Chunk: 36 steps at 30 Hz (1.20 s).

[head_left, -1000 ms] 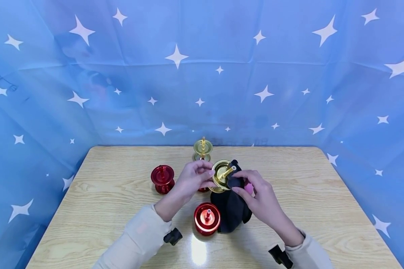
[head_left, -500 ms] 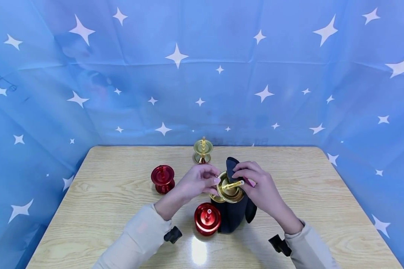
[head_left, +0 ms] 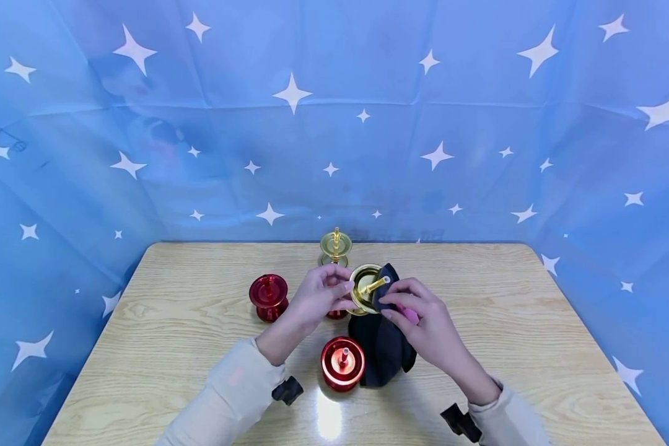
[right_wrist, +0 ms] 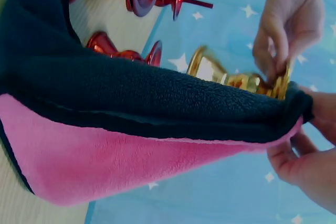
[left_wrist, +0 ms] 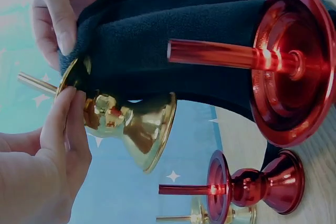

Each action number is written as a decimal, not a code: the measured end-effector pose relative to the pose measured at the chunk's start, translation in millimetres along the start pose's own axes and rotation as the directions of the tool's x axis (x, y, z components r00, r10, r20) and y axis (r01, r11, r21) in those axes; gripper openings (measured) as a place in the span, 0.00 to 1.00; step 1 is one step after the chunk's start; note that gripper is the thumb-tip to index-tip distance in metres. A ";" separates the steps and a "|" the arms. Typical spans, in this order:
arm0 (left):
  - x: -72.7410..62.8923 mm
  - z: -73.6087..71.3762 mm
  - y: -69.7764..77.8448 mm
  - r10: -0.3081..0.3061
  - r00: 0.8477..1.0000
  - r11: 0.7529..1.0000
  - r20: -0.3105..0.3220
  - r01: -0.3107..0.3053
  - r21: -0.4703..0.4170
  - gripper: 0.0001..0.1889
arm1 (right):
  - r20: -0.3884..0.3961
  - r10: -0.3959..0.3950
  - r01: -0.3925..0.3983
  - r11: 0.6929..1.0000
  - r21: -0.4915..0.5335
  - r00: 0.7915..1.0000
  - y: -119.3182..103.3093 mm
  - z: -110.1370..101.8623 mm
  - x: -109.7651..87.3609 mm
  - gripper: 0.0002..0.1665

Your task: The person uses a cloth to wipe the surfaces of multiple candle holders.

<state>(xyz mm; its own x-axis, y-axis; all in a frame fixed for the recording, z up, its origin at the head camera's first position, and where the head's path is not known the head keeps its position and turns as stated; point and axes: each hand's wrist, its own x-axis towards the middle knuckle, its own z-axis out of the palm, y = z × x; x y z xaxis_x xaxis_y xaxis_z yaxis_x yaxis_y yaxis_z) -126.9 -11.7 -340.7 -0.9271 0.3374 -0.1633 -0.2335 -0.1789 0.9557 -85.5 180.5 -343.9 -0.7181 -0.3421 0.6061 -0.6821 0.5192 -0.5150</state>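
Observation:
My left hand (head_left: 312, 300) pinches the dish rim of a gold candle holder (head_left: 366, 284) between thumb and fingers. The holder is tilted, its thin tube pointing up to the right in the head view; its flared base (left_wrist: 152, 132) shows free of the table in the left wrist view. With thumb and fingertips my right hand (head_left: 426, 319) pinches a black cloth (head_left: 380, 350) and presses its edge onto the right side of the dish. The cloth's pink underside (right_wrist: 100, 166) faces the right wrist camera, and its lower end hangs down to the table.
A red candle holder (head_left: 342, 365) stands in front, close to the cloth. Another red holder (head_left: 269, 294) is at the left. A third red one (head_left: 337, 314) is partly hidden behind my left hand. A gold holder (head_left: 336, 244) stands at the back of the wooden table (head_left: 201, 272).
The gold candle holder and cloth dipped toward me and right half a second ago, and are now back up and left. Both hands have kept their grip throughout.

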 end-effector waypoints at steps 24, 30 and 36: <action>-1.7 -1.5 -1.8 -0.032 0.989 0.996 0.143 0.019 0.091 0.08 | 0.066 0.026 -0.023 0.999 -0.040 0.997 13.0 -4.0 16.3 0.17; 0.2 -2.5 -1.2 -0.001 1.000 1.000 -0.005 0.001 -0.004 0.06 | -0.041 0.139 -0.137 0.990 0.035 0.989 5.0 3.0 3.1 0.13; 1.3 -3.1 -0.4 -0.016 0.999 1.000 0.037 0.016 0.005 0.16 | -0.118 0.185 -0.180 0.982 0.051 0.976 -1.1 9.7 -2.9 0.13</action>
<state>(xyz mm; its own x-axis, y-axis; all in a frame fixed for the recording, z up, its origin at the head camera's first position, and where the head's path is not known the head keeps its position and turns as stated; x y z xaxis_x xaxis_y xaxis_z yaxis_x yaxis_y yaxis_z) -128.9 -14.0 -342.0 -0.9115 0.3747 -0.1697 -0.2470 -0.1688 0.9542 -84.0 173.3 -350.9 -0.8105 -0.1456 0.5674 -0.5478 0.5316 -0.6461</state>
